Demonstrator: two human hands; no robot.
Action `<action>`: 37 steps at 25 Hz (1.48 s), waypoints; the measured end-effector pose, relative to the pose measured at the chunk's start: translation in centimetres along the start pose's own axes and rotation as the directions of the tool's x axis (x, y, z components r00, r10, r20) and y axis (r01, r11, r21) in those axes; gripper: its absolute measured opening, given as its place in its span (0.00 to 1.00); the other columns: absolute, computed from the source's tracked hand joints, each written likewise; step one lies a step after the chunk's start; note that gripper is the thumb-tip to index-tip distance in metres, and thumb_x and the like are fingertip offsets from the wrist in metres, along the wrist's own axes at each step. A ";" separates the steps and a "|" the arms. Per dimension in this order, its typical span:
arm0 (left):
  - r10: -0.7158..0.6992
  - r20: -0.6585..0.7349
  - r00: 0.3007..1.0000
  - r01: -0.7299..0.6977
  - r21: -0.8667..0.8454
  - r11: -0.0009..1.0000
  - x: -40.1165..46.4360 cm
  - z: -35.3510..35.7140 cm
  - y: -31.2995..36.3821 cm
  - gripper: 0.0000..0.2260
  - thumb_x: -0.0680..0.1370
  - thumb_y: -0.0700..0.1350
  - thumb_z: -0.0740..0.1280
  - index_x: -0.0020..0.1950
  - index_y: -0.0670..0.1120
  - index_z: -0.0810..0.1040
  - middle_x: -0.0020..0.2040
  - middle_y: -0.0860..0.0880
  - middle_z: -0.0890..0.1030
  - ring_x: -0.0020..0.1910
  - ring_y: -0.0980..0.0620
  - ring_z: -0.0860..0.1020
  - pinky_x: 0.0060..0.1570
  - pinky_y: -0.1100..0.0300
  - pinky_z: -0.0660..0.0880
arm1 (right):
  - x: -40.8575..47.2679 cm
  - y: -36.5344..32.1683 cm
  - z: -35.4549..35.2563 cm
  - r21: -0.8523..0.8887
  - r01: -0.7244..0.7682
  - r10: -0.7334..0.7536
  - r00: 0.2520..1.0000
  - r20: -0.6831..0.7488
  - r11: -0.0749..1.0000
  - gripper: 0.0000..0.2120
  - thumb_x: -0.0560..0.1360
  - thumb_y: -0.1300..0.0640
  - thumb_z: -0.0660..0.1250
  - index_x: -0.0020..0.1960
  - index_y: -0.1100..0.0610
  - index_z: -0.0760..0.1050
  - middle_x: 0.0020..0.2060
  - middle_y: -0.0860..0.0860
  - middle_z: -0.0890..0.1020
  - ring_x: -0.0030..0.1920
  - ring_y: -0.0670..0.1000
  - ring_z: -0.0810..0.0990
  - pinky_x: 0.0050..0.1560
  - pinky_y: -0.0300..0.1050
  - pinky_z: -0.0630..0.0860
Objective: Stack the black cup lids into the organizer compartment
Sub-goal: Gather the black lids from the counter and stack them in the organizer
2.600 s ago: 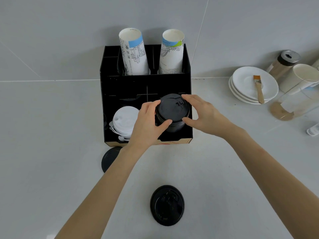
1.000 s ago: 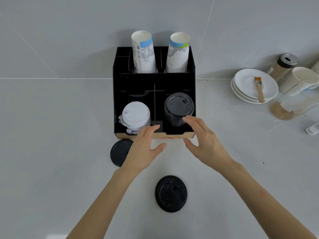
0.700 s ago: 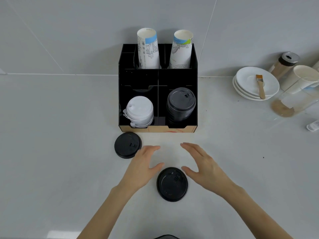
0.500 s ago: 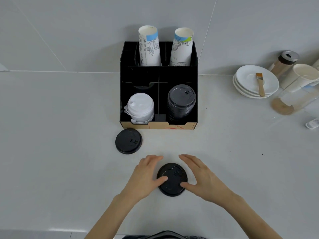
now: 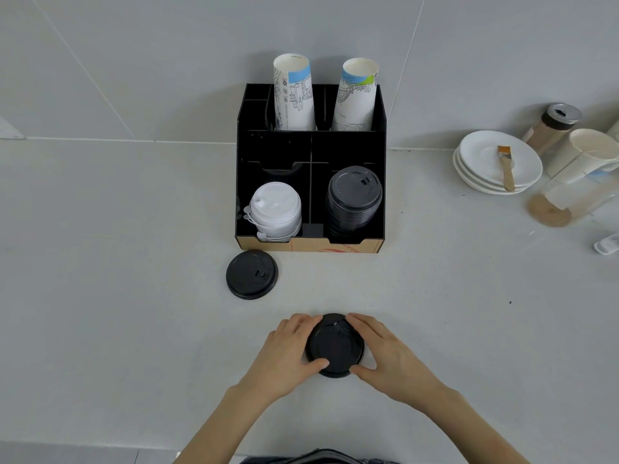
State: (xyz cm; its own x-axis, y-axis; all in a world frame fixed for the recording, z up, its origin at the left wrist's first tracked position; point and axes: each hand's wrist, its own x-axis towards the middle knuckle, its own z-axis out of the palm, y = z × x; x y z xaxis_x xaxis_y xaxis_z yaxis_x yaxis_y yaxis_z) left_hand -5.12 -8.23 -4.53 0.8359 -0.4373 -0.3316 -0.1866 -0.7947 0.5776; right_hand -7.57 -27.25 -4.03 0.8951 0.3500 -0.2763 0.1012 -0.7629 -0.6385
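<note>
A black cup lid [image 5: 335, 346] lies on the counter near me. My left hand [image 5: 288, 354] grips its left rim and my right hand [image 5: 385, 353] grips its right rim, fingers curled around it. A second loose black lid [image 5: 252, 274] lies flat just in front of the organizer's left corner. The black organizer [image 5: 278, 149] stands against the wall. Its front right compartment holds a tall stack of black lids [image 5: 354, 199]. The front left compartment holds a stack of white lids [image 5: 275, 211].
Two paper cup stacks [image 5: 294, 95] stand in the organizer's back slots. At the right are stacked white saucers [image 5: 482, 169] with a small brush [image 5: 505, 165], a shaker jar [image 5: 552, 127], a paper cup [image 5: 582, 154] and a clear container [image 5: 566, 202].
Both hands let go of the lid stack in the organizer, drew back toward me, and closed around the near loose lid on the counter.
</note>
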 end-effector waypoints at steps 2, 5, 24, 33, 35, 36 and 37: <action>0.016 0.004 1.000 -0.016 -0.019 1.000 0.1 -0.5 0.1 0.30 0.71 0.53 0.66 0.69 0.52 0.56 0.68 0.50 0.64 0.64 0.50 0.64 0.65 0.54 0.64 | 0.1 -0.2 -0.4 0.010 0.005 -0.005 1.000 -0.015 1.000 0.32 0.72 0.54 0.64 0.71 0.51 0.52 0.71 0.47 0.60 0.70 0.45 0.60 0.67 0.33 0.55; 0.057 -0.033 0.998 -0.059 -0.065 0.996 0.6 -1.7 0.5 0.30 0.71 0.53 0.66 0.69 0.53 0.56 0.68 0.50 0.64 0.64 0.50 0.63 0.66 0.54 0.63 | 0.4 -0.6 -1.7 0.030 0.012 -0.010 0.998 -0.056 0.999 0.32 0.72 0.54 0.65 0.71 0.51 0.53 0.70 0.46 0.61 0.68 0.44 0.61 0.65 0.30 0.55; 0.251 -0.375 0.892 -0.294 -0.062 0.954 9.3 -12.7 5.1 0.24 0.72 0.47 0.68 0.66 0.46 0.65 0.67 0.49 0.68 0.64 0.53 0.66 0.57 0.73 0.56 | 7.4 -3.1 -14.7 -0.025 0.106 -0.108 0.915 -0.388 0.994 0.27 0.70 0.60 0.69 0.67 0.58 0.63 0.67 0.53 0.69 0.65 0.50 0.69 0.60 0.21 0.56; 0.222 -0.340 0.914 -0.251 -0.045 0.967 14.4 -13.3 5.3 0.24 0.73 0.46 0.66 0.67 0.44 0.63 0.69 0.46 0.67 0.67 0.50 0.65 0.60 0.68 0.57 | 11.5 -1.2 -16.4 -0.050 0.036 -0.053 0.923 -0.382 0.998 0.26 0.71 0.61 0.67 0.67 0.60 0.63 0.67 0.55 0.68 0.66 0.53 0.68 0.58 0.25 0.53; 0.208 -0.322 0.924 -0.236 -0.050 0.970 15.0 -13.2 4.9 0.24 0.74 0.47 0.65 0.68 0.45 0.63 0.70 0.47 0.66 0.69 0.50 0.64 0.63 0.65 0.57 | 12.0 -0.9 -16.2 -0.040 0.019 -0.033 0.922 -0.386 0.999 0.26 0.71 0.61 0.67 0.67 0.60 0.63 0.68 0.55 0.68 0.66 0.54 0.68 0.59 0.25 0.53; 0.199 -0.313 0.928 -0.227 -0.054 0.972 15.2 -13.2 4.8 0.25 0.74 0.47 0.65 0.68 0.46 0.62 0.71 0.48 0.65 0.69 0.49 0.63 0.64 0.63 0.57 | 12.2 -0.8 -16.1 -0.037 0.012 -0.025 0.921 -0.388 0.999 0.26 0.71 0.61 0.67 0.67 0.60 0.63 0.68 0.55 0.68 0.66 0.54 0.68 0.58 0.25 0.52; 0.192 -0.305 0.933 -0.220 -0.059 0.974 15.4 -13.3 4.6 0.25 0.74 0.47 0.65 0.68 0.46 0.62 0.71 0.48 0.65 0.69 0.49 0.62 0.65 0.61 0.57 | 12.4 -0.6 -16.0 -0.035 0.005 -0.018 0.921 -0.388 0.999 0.26 0.71 0.61 0.67 0.67 0.60 0.63 0.68 0.56 0.68 0.66 0.54 0.68 0.58 0.25 0.52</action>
State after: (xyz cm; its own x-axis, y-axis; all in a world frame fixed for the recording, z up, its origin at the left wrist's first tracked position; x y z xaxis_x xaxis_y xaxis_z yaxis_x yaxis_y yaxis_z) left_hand 13.77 -13.04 2.92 0.9012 -0.4324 0.0294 -0.3353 -0.6526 0.6795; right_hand 10.46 -31.11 4.44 0.9914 0.1254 0.0361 0.1210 -0.7795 -0.6147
